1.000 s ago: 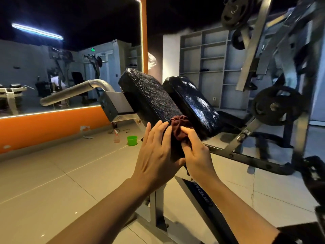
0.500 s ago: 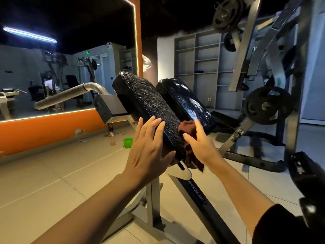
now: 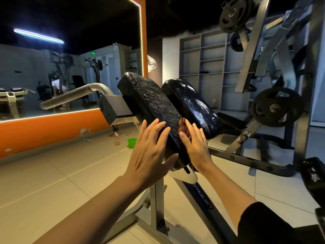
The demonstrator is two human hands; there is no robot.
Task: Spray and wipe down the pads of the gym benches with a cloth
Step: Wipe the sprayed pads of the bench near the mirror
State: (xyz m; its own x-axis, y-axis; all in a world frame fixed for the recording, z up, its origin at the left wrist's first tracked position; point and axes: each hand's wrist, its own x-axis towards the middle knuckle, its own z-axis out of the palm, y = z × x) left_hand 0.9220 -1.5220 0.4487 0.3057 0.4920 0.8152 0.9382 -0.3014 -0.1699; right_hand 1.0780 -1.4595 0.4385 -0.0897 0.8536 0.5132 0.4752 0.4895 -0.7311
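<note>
Item: 2 bench pads, wipe in progress.
Your left hand (image 3: 149,155), fingers straight and spread, braces the near pad (image 3: 151,110); your right hand (image 3: 195,147), fingers flat, presses the maroon cloth (image 3: 183,126) into the gap beside the far pad (image 3: 191,106). Keep pressure even and work the seam upward. Green cup (image 3: 131,142) on floor: contents not visible.

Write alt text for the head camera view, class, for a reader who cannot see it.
A person's right hand presses a dark red cloth into the gap between two tilted black bench pads, while the left hand lies flat on the nearer pad. A green cup stands on the floor beyond.
</note>
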